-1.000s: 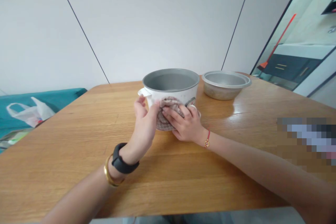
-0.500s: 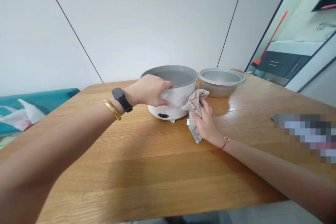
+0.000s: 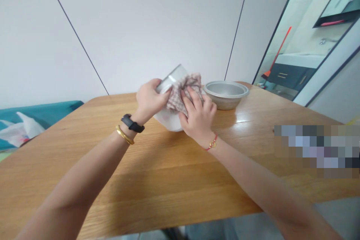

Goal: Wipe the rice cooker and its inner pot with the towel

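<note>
A: Left hand first. What did you have from your end?
B: I saw the left hand (image 3: 152,99) closed on the edge of a tilted grey piece (image 3: 172,78), thumb in front. The other fingertips went behind; hidden from me.
A: And that piece was what?
B: Flat-looking, blurry, one bright streak. I couldn't tell if it belonged to the pot or was separate.
A: Right hand?
B: I had the right hand (image 3: 198,116) gripping a bunched, patterned cloth (image 3: 180,95), fingers spread over it, cloth up against the grey piece and covering part of it.
A: Pot location?
B: White pot (image 3: 171,120), toward the far side of the surface (image 3: 140,195), below the cloth. I only got a curved lower part; hands and cloth blocked the rest.
A: Surroundings?
B: Metal basin (image 3: 226,95) upright, right of the cloth. Plastic bag (image 3: 21,131) cut off at my left edge. On the right, a pixelated patch (image 3: 317,150), contents unreadable. Orange broom (image 3: 278,54) further back, leaning.
</note>
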{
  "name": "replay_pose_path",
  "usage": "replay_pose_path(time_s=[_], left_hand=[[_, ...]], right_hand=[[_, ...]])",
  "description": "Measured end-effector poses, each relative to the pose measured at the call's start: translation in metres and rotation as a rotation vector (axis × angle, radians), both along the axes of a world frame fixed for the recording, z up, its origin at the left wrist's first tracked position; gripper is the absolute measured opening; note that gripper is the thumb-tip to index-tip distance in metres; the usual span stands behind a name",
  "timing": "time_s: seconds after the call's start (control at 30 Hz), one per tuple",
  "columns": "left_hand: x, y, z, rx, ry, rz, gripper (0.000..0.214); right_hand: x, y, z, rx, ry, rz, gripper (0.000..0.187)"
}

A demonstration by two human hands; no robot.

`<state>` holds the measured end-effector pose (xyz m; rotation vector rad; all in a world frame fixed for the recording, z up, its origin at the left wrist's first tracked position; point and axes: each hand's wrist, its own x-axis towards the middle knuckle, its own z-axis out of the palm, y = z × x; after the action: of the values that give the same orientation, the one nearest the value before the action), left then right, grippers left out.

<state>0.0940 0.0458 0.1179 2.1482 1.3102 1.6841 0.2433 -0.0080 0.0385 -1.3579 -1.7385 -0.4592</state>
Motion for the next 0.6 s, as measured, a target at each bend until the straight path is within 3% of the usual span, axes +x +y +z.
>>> replay_pose_path(time_s=[0.07, 0.13, 0.23, 0.3, 0.37, 0.47, 0.6], left_hand=[[-0.005, -0.001, 0.004, -0.043, -0.273, -0.003, 0.027], [-0.013, -0.004, 0.004, -0.065, -0.495, -0.035, 0.028], [-0.023, -0.011, 0.001, -0.021, -0.751, -0.111, 0.027], [-0.029, -0.015, -0.001, 0.034, -0.848, -0.155, 0.025], [-0.034, -0.015, -0.003, 0.082, -0.873, -0.184, 0.026], [-0.040, -0.011, -0.007, 0.126, -0.899, -0.230, 0.027], [-0.047, 0.000, -0.012, 0.133, -1.101, -0.264, 0.018]], right_hand=[[-0.010, -0.005, 0.023, -0.011, -0.142, 0.013, 0.061], [-0.020, -0.006, 0.021, -0.025, -0.259, 0.095, 0.061], [-0.022, 0.006, -0.014, -0.064, -0.319, 0.234, 0.057], [-0.014, 0.020, -0.039, -0.111, -0.247, 0.236, 0.049], [-0.004, 0.036, -0.054, -0.142, -0.135, 0.228, 0.038], [0.002, 0.055, -0.059, -0.128, 0.149, 0.302, 0.031], [-0.012, 0.077, -0.042, -0.089, 0.932, 0.541, 0.043]])
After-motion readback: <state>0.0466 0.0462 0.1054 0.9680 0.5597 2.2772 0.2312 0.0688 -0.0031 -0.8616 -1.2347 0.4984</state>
